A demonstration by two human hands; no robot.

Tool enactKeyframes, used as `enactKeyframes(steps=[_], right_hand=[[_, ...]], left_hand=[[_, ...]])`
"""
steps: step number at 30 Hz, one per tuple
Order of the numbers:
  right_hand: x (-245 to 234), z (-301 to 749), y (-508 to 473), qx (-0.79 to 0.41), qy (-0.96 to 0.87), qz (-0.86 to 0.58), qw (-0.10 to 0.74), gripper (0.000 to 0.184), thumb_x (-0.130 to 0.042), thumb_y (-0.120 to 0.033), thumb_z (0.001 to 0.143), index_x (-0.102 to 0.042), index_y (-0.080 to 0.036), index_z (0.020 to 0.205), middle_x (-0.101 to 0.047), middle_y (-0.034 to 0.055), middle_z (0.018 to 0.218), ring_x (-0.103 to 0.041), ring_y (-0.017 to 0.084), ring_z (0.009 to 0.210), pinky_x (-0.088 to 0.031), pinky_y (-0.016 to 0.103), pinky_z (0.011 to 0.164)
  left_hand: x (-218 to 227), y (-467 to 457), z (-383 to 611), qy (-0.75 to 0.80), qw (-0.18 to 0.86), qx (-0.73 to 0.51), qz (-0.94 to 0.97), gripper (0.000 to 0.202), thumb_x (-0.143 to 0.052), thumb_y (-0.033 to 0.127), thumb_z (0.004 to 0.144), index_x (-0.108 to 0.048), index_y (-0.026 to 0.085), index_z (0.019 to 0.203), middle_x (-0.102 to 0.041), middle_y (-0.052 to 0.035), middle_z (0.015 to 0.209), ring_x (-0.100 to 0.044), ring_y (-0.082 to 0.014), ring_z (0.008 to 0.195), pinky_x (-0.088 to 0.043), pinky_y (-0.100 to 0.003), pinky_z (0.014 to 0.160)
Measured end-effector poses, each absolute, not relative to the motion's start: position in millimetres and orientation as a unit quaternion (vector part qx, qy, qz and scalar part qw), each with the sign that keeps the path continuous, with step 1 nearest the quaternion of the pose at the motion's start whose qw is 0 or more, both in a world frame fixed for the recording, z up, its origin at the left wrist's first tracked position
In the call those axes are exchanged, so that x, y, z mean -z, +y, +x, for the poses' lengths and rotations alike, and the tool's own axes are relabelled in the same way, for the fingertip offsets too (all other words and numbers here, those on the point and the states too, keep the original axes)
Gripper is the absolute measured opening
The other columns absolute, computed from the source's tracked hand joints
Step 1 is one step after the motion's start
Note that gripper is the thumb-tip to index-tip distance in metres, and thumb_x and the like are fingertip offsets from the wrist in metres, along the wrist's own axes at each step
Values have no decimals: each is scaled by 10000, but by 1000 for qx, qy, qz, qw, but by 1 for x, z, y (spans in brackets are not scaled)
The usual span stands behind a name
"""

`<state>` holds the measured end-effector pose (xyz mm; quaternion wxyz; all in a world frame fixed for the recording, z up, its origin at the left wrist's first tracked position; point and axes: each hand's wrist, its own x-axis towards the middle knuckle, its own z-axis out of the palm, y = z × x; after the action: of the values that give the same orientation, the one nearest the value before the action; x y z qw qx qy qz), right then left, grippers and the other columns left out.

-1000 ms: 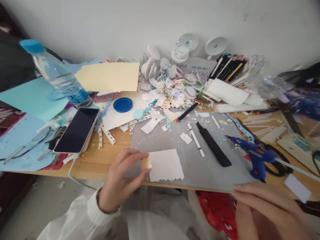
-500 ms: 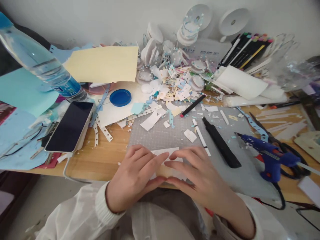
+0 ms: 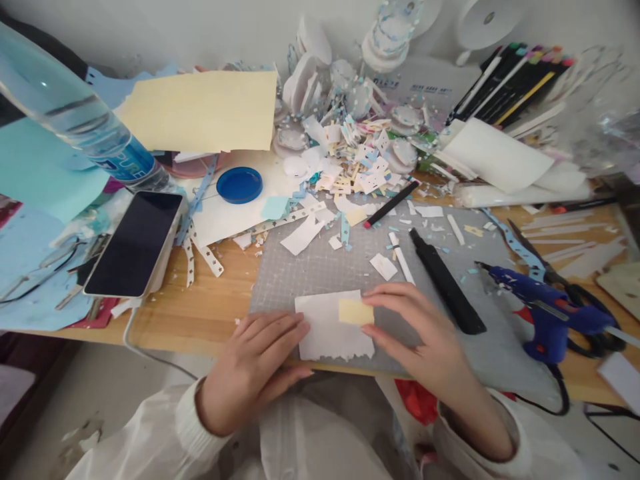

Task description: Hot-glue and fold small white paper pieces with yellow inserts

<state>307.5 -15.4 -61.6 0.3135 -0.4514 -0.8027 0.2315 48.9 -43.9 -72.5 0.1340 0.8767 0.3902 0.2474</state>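
A small yellow paper piece lies over the right part of a white paper piece with a ragged lower edge. The white piece rests near the front edge of a grey cutting mat. My right hand has its thumb and fingertips at the lower and upper edges of the yellow piece, holding it between them. On the left, my left hand lies flat with fingers stretched out, its fingertips at the white paper's left edge.
Right of the hands lie a black cutter, a white pen and a blue glue gun beside black scissors. Paper scraps heap behind. Leftward are a phone, a blue lid and a water bottle.
My hands have moved apart, the left one down and leftward, the right one to the right. Both paper pieces now show more fully. The camera view has shifted slightly.
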Motion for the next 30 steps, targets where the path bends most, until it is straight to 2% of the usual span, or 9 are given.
enactKeyframes(steps=[5, 9, 17, 30], right_hand=[[75, 293, -18, -303, -788, -431, 319, 263, -631, -215, 868, -559, -236, 1120, -576, 45, 1111, -554, 161, 1072, -454, 286, 945], [87, 283, -18, -331, -779, -438, 302, 257, -608, -210, 884, -549, -243, 1132, -564, 45, 1122, -540, 163, 1089, -452, 302, 957], [91, 284, -13, -306, -786, -466, 267, 238, -586, -209, 897, -561, -259, 1128, -552, 50, 1115, -544, 173, 1075, -474, 324, 939], [91, 280, -12, -275, -795, -487, 236, 246, -582, -235, 895, -597, -245, 1140, -571, 72, 1107, -597, 189, 1020, -550, 332, 856]], left_hand=[[80, -38, 43, 349, 103, -189, 912, 351, -497, 316, 949, -579, 121, 1229, -626, -123, 1287, -522, -275, 1252, -410, -432, 1021], [81, -29, 41, 331, 107, -200, 916, 337, -501, 281, 942, -584, 121, 1227, -626, -113, 1291, -492, -265, 1288, -347, -452, 1097], [92, -31, 36, 356, 122, -240, 895, 295, -547, 150, 885, -635, 151, 1166, -653, -76, 1257, -542, -257, 1201, -361, -458, 1049], [92, -32, 37, 380, 137, -240, 883, 295, -536, 136, 874, -650, 176, 1143, -675, -35, 1226, -546, -255, 1163, -365, -458, 1017]])
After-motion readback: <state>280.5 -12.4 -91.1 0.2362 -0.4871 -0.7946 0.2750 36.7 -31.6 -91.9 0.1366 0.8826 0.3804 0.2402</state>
